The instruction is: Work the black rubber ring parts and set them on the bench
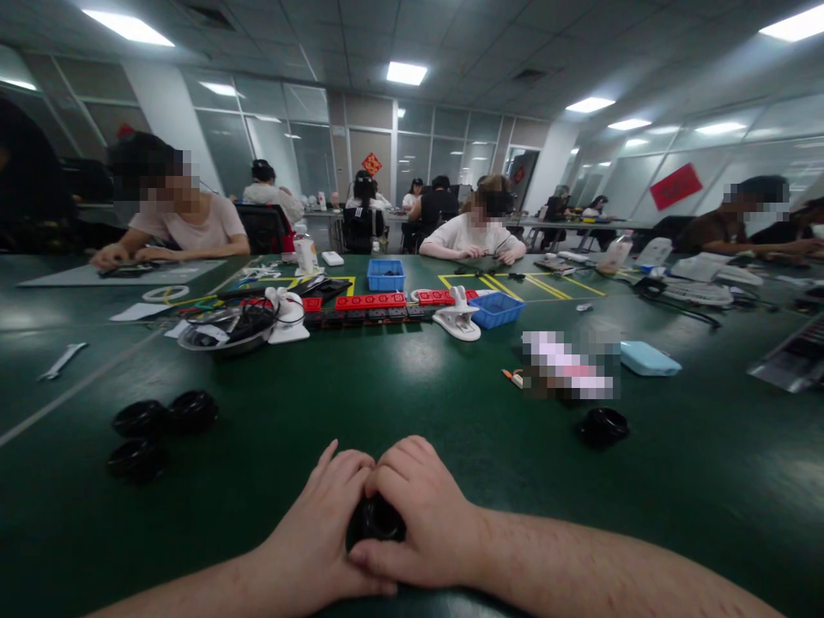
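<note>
an assembly workshop in an office hall: people seated at long green tables (412, 386), blue parts bins (385, 275), ceiling panel lights (406, 73), glass partitions (309, 154) far back.

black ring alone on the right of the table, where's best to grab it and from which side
Probably by its outer rim, from above: the black ring lies flat on the table, apart from everything else, so it can be pinched across. The right hand, cupped with the left hand round a similar black part, is nearer.
</note>
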Available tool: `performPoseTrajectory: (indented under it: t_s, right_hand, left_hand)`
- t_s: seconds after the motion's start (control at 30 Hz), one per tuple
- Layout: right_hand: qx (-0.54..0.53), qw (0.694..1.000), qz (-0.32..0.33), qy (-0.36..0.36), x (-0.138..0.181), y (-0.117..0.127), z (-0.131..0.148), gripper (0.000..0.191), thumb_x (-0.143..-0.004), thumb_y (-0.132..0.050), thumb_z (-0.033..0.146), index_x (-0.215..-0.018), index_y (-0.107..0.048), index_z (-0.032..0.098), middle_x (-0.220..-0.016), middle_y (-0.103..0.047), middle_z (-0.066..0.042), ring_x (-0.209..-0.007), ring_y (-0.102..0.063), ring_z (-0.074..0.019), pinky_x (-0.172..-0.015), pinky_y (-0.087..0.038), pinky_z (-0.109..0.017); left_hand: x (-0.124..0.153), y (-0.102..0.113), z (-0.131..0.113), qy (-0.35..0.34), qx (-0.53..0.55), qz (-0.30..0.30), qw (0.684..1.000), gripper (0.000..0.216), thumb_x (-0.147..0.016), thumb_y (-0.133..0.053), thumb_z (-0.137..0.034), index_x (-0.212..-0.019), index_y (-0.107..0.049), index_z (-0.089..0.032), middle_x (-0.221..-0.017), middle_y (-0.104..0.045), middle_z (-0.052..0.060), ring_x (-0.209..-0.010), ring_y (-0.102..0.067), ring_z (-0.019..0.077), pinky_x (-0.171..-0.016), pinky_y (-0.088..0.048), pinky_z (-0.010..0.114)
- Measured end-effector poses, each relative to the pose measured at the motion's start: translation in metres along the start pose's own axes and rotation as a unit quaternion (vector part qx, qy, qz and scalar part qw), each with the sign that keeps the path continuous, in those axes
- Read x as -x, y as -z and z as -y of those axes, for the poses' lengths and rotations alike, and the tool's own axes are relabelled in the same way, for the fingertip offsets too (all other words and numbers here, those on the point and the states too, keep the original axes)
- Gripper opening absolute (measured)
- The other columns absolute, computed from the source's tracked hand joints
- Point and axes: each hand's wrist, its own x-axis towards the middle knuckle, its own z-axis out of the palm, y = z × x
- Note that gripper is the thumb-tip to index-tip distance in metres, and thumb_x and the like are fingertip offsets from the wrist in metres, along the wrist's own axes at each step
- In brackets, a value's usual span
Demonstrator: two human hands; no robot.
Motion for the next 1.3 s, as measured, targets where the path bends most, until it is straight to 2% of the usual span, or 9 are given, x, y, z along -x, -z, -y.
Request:
performPoseTrajectory:
  t_s: [0.1,0.33,0.43,0.57,0.67,0.83,0.93,1.1,1.3]
  right_hand:
    - [-0.005,1.000,0.014,0.019,0.000,0.000,-0.001,0.033,-0.070,-0.055,0.049,-0.077,-0.053,0.017,-0.076,-0.056,-0.002,-0.073,-0.048,-0.0163,-0.071,-0.036,-0.033]
    - [-0.107,0.986,0.037,0.126,-0.002,0.006,0.000,0.025,-0.062,-0.038,0.023,-0.080,-0.054,0.018,-0.079,-0.061,-0.002,-0.080,-0.051,-0.0163,-0.079,-0.037,-0.035]
    - [-0.118,0.977,0.049,0.170,-0.003,0.006,-0.001,0.027,-0.061,-0.036,0.020,-0.082,-0.054,0.019,-0.080,-0.064,0.000,-0.085,-0.053,-0.0159,-0.089,-0.034,-0.035]
    - [-0.110,0.976,0.028,0.186,-0.004,0.008,0.001,0.030,-0.068,-0.038,0.025,-0.092,-0.055,0.019,-0.090,-0.065,-0.002,-0.093,-0.053,-0.0166,-0.095,-0.032,-0.035]
    - [-0.095,0.986,-0.015,0.138,-0.005,0.011,0.004,0.034,-0.075,-0.042,0.039,-0.096,-0.054,0.016,-0.093,-0.063,-0.006,-0.091,-0.053,-0.0184,-0.086,-0.037,-0.035]
    - [-0.049,0.997,-0.040,0.044,-0.003,0.009,0.005,0.055,-0.076,-0.040,0.064,-0.094,-0.055,0.014,-0.084,-0.060,-0.007,-0.077,-0.051,-0.0187,-0.072,-0.037,-0.035]
    - [-0.029,0.999,-0.038,0.021,0.000,0.003,0.002,0.056,-0.075,-0.038,0.069,-0.086,-0.055,0.016,-0.081,-0.058,-0.005,-0.073,-0.049,-0.0175,-0.070,-0.036,-0.034]
    - [-0.004,0.999,0.021,0.032,0.001,0.001,0.000,0.033,-0.075,-0.051,0.048,-0.085,-0.054,0.017,-0.083,-0.057,-0.004,-0.078,-0.047,-0.0173,-0.074,-0.035,-0.034]
    - [-0.064,0.992,0.049,0.095,-0.001,0.005,0.000,0.023,-0.068,-0.042,0.028,-0.084,-0.054,0.017,-0.084,-0.060,-0.004,-0.083,-0.048,-0.0181,-0.078,-0.037,-0.035]
  left_hand:
    - [-0.003,0.005,-0.007,0.009,0.000,0.003,1.000,0.037,-0.057,-0.070,-0.033,-0.089,-0.055,-0.022,-0.096,-0.053,0.002,-0.094,-0.051,0.0256,-0.104,-0.015,0.057]
    - [-0.012,0.016,-0.005,-0.052,0.069,0.054,0.995,0.041,-0.053,-0.068,-0.014,-0.091,-0.058,-0.022,-0.103,-0.049,0.001,-0.099,-0.046,0.0239,-0.090,-0.040,0.034]
    - [-0.011,0.014,0.000,-0.082,0.054,0.054,0.994,0.049,-0.056,-0.069,-0.018,-0.103,-0.056,-0.024,-0.109,-0.049,0.002,-0.105,-0.044,0.0256,-0.098,-0.033,0.038]
    - [-0.010,0.014,0.004,-0.089,0.027,0.073,0.993,0.073,-0.060,-0.073,-0.031,-0.125,-0.040,-0.026,-0.123,-0.045,0.004,-0.114,-0.040,0.0278,-0.106,-0.021,0.047]
    - [-0.008,0.012,0.006,-0.073,0.006,0.062,0.995,0.078,-0.061,-0.072,-0.049,-0.126,-0.038,-0.024,-0.125,-0.045,0.007,-0.117,-0.040,0.0291,-0.107,-0.013,0.053]
    - [0.003,-0.001,0.007,-0.020,-0.041,-0.014,0.999,0.078,-0.057,-0.068,-0.063,-0.118,-0.043,-0.020,-0.114,-0.050,0.011,-0.112,-0.043,0.0334,-0.103,-0.007,0.062]
    - [0.008,-0.005,0.005,-0.010,-0.046,-0.023,0.999,0.085,-0.050,-0.069,-0.068,-0.116,-0.045,-0.021,-0.112,-0.050,0.011,-0.109,-0.044,0.0367,-0.099,-0.005,0.068]
    - [0.001,0.003,-0.006,0.019,-0.032,-0.018,0.999,0.044,-0.056,-0.072,-0.031,-0.096,-0.056,-0.023,-0.100,-0.053,0.004,-0.099,-0.050,0.0289,-0.102,-0.010,0.061]
    - [-0.009,0.013,-0.005,-0.039,0.065,0.043,0.996,0.037,-0.053,-0.065,-0.012,-0.088,-0.057,-0.022,-0.100,-0.052,0.001,-0.098,-0.048,0.0238,-0.095,-0.036,0.038]
